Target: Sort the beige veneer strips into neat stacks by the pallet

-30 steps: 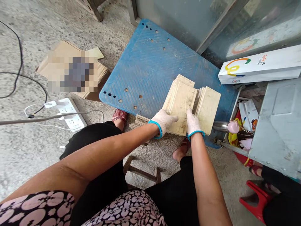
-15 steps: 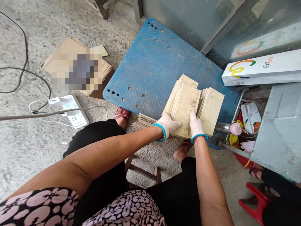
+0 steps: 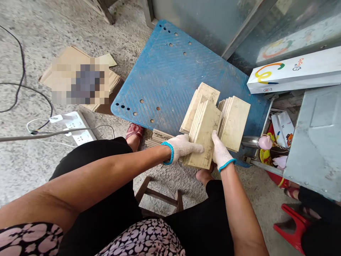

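Through the head view I have the gloved left hand and right hand grasping a wooden stack between them, most of the fingers hidden. I see the rear stack beyond the left fingers, and the side stack just right of the right fingertips, both on the pallet ahead of my fingers.
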A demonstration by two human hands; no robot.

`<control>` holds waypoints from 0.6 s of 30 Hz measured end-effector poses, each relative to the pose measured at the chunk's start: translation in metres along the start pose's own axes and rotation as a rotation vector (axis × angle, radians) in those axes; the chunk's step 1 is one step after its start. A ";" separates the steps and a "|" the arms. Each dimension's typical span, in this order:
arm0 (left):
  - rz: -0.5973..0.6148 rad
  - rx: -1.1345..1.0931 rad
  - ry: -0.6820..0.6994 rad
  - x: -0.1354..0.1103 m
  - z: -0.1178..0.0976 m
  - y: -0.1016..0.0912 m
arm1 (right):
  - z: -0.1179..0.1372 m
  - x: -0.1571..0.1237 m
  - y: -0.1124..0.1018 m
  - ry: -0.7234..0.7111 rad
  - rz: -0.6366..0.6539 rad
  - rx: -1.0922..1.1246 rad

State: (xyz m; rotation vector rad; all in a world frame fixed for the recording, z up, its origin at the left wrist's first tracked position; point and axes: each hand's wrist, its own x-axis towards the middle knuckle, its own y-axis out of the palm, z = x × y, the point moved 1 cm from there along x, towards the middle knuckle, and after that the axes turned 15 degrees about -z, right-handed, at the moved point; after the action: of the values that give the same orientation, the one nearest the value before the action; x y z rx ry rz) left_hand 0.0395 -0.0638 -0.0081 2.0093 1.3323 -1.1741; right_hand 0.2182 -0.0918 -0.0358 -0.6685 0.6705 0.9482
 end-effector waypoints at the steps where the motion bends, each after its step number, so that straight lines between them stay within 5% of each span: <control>1: -0.032 0.039 0.015 -0.001 -0.002 -0.002 | -0.001 0.003 0.003 0.040 0.021 0.035; 5: -0.053 0.027 0.028 -0.004 -0.006 -0.006 | 0.005 0.005 0.010 0.086 0.042 0.063; 12: -0.012 -0.076 -0.013 -0.006 -0.007 -0.005 | 0.028 0.026 0.013 -0.181 -0.082 0.011; 18: 0.078 -0.021 -0.053 -0.012 -0.008 -0.014 | 0.026 0.022 0.021 -0.006 -0.086 -0.044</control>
State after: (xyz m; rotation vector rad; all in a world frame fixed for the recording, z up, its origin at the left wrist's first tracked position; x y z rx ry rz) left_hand 0.0286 -0.0577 0.0072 1.9825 1.2242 -1.1651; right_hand 0.2146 -0.0522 -0.0405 -0.7280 0.6123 0.8872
